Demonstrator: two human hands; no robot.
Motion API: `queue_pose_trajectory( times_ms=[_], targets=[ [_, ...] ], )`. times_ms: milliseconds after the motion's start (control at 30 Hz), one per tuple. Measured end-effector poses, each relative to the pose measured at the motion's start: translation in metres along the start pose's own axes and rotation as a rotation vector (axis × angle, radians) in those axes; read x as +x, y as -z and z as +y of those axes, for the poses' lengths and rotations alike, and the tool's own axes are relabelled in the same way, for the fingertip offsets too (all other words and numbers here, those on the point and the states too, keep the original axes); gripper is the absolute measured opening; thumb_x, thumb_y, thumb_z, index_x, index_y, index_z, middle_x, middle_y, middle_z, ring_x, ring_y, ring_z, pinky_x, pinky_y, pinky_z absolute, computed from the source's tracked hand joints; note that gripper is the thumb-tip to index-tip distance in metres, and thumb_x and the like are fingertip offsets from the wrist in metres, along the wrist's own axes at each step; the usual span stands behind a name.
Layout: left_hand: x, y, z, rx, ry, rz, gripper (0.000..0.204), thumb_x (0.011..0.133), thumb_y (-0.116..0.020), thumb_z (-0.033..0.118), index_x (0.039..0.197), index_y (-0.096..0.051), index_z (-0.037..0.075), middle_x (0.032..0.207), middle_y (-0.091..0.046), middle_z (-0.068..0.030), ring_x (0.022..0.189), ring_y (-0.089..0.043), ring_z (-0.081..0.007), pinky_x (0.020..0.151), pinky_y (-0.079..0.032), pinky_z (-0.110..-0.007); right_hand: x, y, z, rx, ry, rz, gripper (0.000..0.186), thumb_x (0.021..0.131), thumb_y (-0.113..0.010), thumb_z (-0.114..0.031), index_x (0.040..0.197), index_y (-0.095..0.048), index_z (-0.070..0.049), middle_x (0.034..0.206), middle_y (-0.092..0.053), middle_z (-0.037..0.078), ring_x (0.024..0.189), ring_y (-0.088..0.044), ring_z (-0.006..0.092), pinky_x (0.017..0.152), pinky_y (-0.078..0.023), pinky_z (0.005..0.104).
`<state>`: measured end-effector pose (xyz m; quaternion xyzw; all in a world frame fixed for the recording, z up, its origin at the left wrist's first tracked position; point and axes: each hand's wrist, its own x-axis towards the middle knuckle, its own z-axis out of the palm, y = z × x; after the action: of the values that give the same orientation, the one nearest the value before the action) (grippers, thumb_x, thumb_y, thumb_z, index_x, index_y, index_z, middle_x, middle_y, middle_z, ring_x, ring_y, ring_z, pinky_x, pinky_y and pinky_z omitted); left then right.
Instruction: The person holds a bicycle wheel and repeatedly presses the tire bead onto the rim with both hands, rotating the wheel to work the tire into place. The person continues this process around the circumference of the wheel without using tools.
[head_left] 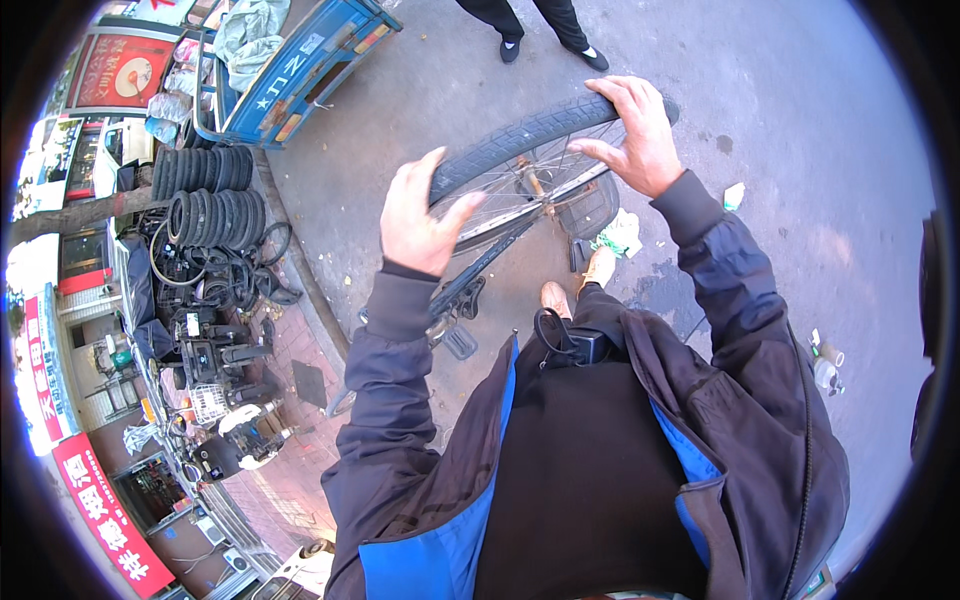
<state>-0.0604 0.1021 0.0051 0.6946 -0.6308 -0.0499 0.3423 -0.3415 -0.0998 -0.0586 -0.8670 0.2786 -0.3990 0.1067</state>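
Note:
A bicycle wheel with a black tyre (520, 140) stands in front of me, its thin spokes running to a rusty hub (530, 178). My left hand (418, 212) holds the tyre's left end, thumb stretched on the near side and fingers on the far side. Farther right, my right hand (635, 135) lies over the tyre near its right end, fingers across the top and thumb toward the spokes. Below the wheel extend dark frame tubes (485, 262) and a pedal (458, 342) of the bicycle. How firmly each hand grips cannot be made out.
Stacked tyres (215, 215) and dark parts lie at the left, beside a kerb (300, 250). A blue cart (300, 75) stands at the far left. Another person's legs (545, 25) show at the top. A crumpled white-green bag (620, 232) lies near my feet.

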Motion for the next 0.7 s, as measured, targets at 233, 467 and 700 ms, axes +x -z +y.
queue_pose_trajectory(
  times_ms=[233, 467, 700],
  targets=[
    [0.029, -0.023, 0.015, 0.159, -0.128, 0.082, 0.045, 0.092, -0.086, 0.042, 0.115, -0.075, 0.005, 0.093, -0.069, -0.0121, 0.081, -0.070, -0.0340, 0.074, -0.056, -0.043, 0.002, -0.016, 0.004, -0.018, 0.076, 0.133, 0.082, 0.078, -0.096, -0.047, 0.144, -0.063, -0.010, 0.135, -0.065, 0.014, 0.128, -0.060, 0.0364, 0.112, -0.045, 0.0499],
    [0.032, -0.023, 0.007, 0.120, -0.112, 0.066, 0.040, 0.094, -0.088, 0.032, 0.114, -0.076, -0.001, 0.095, -0.074, -0.0141, 0.082, -0.074, -0.0282, 0.077, -0.059, -0.034, 0.007, -0.021, 0.009, -0.029, 0.070, 0.143, 0.076, 0.076, -0.096, -0.052, 0.133, -0.069, -0.011, 0.118, -0.068, 0.010, 0.114, -0.063, 0.0340, 0.105, -0.047, 0.0474],
    [0.036, -0.028, 0.001, -0.009, -0.066, 0.088, 0.037, 0.094, -0.090, 0.030, 0.111, -0.078, -0.001, 0.092, -0.075, -0.0114, 0.080, -0.073, -0.0203, 0.075, -0.058, -0.032, 0.020, -0.011, 0.009, 0.024, 0.091, 0.076, 0.067, 0.074, -0.094, -0.058, 0.117, -0.073, -0.010, 0.104, -0.067, 0.006, 0.100, -0.064, 0.0286, 0.092, -0.048, 0.0401]
  ],
)
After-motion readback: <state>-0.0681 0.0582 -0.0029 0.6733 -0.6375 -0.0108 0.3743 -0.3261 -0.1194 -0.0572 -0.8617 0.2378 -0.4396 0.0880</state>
